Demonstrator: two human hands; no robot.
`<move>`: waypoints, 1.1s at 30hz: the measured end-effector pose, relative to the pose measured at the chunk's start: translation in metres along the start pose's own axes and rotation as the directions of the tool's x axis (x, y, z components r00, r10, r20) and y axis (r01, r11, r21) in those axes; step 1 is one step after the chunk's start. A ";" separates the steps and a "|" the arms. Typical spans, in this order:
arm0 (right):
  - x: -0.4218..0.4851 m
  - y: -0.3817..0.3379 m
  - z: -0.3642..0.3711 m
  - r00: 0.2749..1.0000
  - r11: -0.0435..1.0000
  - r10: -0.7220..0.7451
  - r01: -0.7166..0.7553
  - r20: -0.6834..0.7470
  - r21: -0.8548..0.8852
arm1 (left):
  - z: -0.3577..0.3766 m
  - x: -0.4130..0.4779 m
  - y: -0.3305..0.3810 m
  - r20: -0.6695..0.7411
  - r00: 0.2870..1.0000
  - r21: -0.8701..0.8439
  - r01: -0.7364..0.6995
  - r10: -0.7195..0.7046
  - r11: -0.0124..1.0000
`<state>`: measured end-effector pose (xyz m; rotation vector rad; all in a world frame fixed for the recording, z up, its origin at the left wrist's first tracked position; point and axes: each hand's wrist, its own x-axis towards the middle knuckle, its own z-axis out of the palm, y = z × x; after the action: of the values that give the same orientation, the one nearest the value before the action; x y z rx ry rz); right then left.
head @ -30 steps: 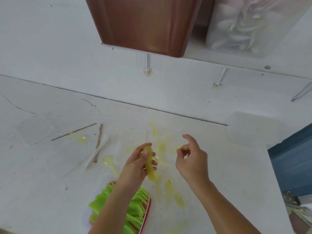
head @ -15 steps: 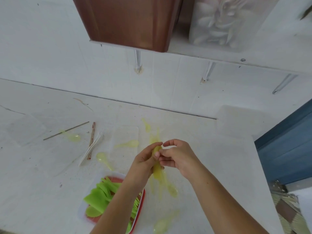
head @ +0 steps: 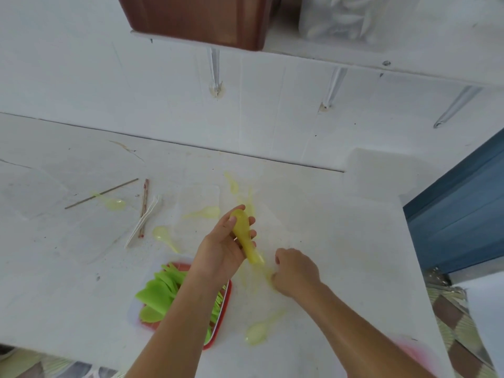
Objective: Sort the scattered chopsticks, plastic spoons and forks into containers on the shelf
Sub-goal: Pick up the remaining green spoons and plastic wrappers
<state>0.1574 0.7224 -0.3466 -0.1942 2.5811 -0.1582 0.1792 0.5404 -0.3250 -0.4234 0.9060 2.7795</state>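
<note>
Above the tabletop point(head: 54, 268), the left hand point(head: 223, 246) grips a stack of yellow spoons point(head: 243, 231), thumb on the bowl and fingers curled round the handles. The right hand point(head: 297, 270) is down at the tabletop, fingers curled over a pale yellow spoon point(head: 267, 272); whether it pinches it I cannot tell. A red tray point(head: 225, 309) of green cutlery point(head: 155, 293) lies under the left forearm. Two chopsticks point(head: 102, 193), a white fork point(head: 144, 222) and a loose spoon point(head: 256, 334) lie scattered. On the shelf point(head: 341, 61) stand a brown container point(head: 196, 20) and a clear container point(head: 349, 20).
</note>
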 end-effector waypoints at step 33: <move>-0.074 0.096 -0.012 0.642 0.570 -0.508 0.750 -0.574 0.335 | 0.044 -0.070 -0.130 0.099 0.990 0.256 0.072 -0.100 0.964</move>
<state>0.2038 0.8297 -0.3134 -0.9963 2.5880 -1.3517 0.2703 0.6637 -0.3393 -0.2572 1.1652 2.5364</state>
